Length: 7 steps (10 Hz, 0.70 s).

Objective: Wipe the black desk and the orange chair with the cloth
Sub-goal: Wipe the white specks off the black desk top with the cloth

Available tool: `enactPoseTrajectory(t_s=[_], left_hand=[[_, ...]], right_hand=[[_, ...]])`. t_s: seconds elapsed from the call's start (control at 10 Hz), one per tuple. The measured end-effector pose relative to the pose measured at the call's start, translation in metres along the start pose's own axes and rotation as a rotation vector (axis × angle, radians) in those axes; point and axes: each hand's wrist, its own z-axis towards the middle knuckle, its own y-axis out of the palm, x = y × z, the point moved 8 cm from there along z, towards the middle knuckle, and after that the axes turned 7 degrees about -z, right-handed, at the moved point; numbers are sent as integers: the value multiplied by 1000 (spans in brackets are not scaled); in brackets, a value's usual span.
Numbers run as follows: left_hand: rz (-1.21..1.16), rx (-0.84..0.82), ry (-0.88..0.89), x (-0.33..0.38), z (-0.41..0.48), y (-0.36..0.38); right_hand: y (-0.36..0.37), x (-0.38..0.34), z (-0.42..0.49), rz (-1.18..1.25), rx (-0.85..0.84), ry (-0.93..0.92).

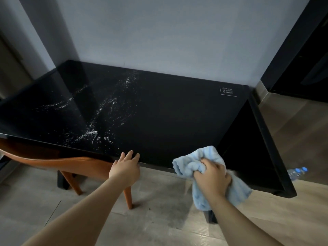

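Right hand [212,176] clutches a bunched, fluffy blue cloth [193,162] at the glossy black desk [168,118]'s near edge; left hand [125,166] rests flat, fingers straight.

Left hand [126,167] flat, fingers straight; right hand [212,176] fisted, gripping

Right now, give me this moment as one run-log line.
right hand: grips blue cloth at desk's front edge | left hand: fingers on black desk edge | white specks: left half | orange chair: tucked under
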Motion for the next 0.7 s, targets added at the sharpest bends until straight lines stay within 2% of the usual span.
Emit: enactPoseTrajectory(t_s=[0.2,0.3,0.4,0.5,0.6,0.7], left_hand=[[5,23,5,-2,-1,2],[-1,31,12,-2,-3,1],[18,37,18,0,-4,-1],[32,39,24,0,-3,0],[39,48,27,0,-4,1],[65,36,37,-2,-2,1]], right_hand=[[30,-80,-26,-49,-119,-424],[13,-43,-10,-91,-71,-372],[-8,27,1,-79,36,-107],[-22,87,-4,0,95,255],[-24,91,-11,67,207,412],[-29,31,-20,46,401,140]])
